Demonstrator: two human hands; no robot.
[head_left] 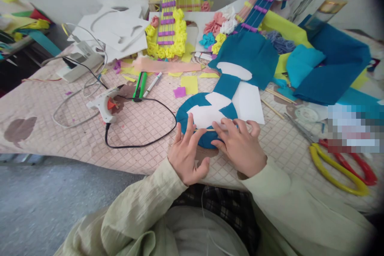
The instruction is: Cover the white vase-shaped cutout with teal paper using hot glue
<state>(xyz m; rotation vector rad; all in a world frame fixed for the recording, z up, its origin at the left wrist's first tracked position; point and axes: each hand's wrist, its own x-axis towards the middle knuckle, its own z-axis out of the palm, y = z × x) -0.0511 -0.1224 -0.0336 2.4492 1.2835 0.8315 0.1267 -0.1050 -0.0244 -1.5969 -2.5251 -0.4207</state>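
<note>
A round blue-and-white paper-covered shape lies flat on the table in front of me. Across its lower part runs a thin wooden stick. My left hand rests at the left side with its fingers spread; the index fingertip touches the stick's left part. From the right, my right hand lies over the shape's edge, thumb and fingers apart, with the index fingertip by the stick's right end. A blue strip joins the round part to a larger blue piece behind. White card shows beside it.
Left of the shape lie a glue gun with a looping black cord, a green cutter and a white pen. Scissors are at the right. Behind stand decorated paper guitars. A power strip sits back left.
</note>
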